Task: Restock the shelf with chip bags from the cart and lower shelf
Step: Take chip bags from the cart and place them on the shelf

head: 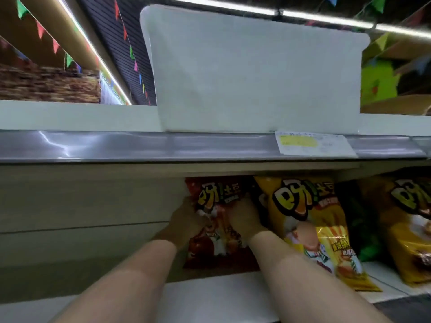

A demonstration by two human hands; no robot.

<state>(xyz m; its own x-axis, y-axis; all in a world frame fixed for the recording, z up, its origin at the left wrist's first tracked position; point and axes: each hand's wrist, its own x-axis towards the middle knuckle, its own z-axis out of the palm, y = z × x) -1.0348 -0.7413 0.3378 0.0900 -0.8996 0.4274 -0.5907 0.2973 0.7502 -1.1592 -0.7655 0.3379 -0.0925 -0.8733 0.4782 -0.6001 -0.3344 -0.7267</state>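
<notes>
Red chip bag [215, 220] stands upright on the white shelf board [217, 297], at the left end of the row, top just under the shelf above. Glossy crinkled foil, yellow-and-black lettering. Your left hand [186, 220] grips its left edge and your right hand [245, 220] grips its right edge, fingers of both curled onto the bag. Just beside it on the right, touching your right hand, a yellow chip bag [312, 224] of the same shiny film leans forward, with its bottom corner near the shelf's front edge. Another yellow bag [408, 224] stands further right; something green sits between them, too blurred to tell. Above, a smooth grey price rail [140, 145] carries a paper price tag [313, 143] towards its right end. A white rounded-corner panel [254, 73] stands on that upper shelf.
</notes>
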